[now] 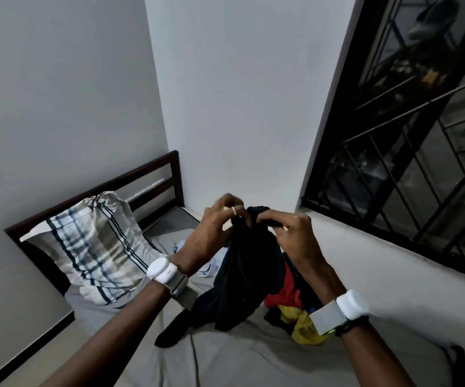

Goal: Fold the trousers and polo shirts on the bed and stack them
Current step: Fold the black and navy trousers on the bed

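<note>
The room was a bare, white-walled corner, with a barred window point(421, 135) on your right and a bed in a grey sheet point(239, 358) under you. A checked pillow point(97, 247) leaned against the dark headboard point(100, 188).

You held a black garment point(248, 275) up over the middle of the bed, and its lower end trailed onto the sheet. Your left hand point(217, 222) pinched the top edge, with thumb and fingers curled onto the cloth. Your right hand point(290, 233), just beside it, gripped the same edge with its fingers bent in. The cloth was so dark and bunched that it could have been trousers or a polo shirt.

Beneath it and to the right, a crumpled heap of red and yellow clothes point(287, 294) lay unfolded on the sheet, near the wall under the window. A pale white-and-blue piece point(209, 263) lay beyond your left wrist. You wore a white band on each wrist, left point(164, 270) and right point(348, 305).
</note>
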Motion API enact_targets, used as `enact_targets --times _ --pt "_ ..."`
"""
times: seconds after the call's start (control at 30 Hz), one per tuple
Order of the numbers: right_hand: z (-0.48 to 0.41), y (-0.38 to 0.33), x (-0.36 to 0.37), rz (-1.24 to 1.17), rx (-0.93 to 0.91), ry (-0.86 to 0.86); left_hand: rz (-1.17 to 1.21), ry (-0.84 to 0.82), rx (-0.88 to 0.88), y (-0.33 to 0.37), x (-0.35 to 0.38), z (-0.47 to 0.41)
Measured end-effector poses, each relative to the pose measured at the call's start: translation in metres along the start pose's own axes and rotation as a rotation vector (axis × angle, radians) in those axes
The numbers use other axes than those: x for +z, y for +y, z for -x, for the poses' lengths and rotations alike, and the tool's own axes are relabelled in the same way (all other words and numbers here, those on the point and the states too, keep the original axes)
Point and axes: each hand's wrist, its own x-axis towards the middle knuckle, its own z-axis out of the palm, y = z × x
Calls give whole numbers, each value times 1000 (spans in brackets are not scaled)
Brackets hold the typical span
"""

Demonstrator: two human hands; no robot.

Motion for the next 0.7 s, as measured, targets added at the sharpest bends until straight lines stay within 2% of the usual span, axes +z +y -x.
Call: enact_targets --times 0.07,0.17,0.27,0.33,0.43,0.47,0.5,0.6,0.7 --pt "-5 -7 5 -35 -47 -61 7 -10 -31 -8 -5 -6" --pt "-11 -10 6 -97 -80 -78 216 -176 -65 -16 -16 -6" --pt "-9 -8 6 -93 -67 -129 264 -259 -125 -18 -16 -7" --pt "-2 -14 2 43 -129 -148 253 -234 -138 -17 -11 -8" --pt "17 -25 -5 440 -280 50 237 -152 -155 -21 -7 -7" --pt "23 -26 -3 439 -263 97 230 -128 -173 -23 -7 -6" --pt "27 -28 3 357 -197 74 225 -104 -184 -26 -8 -5" --pt "38 -20 32 111 19 -218 209 -82 -176 -27 -7 -4" --pt "48 -4 48 269 274 -460 185 -98 -147 -26 -1 -2"
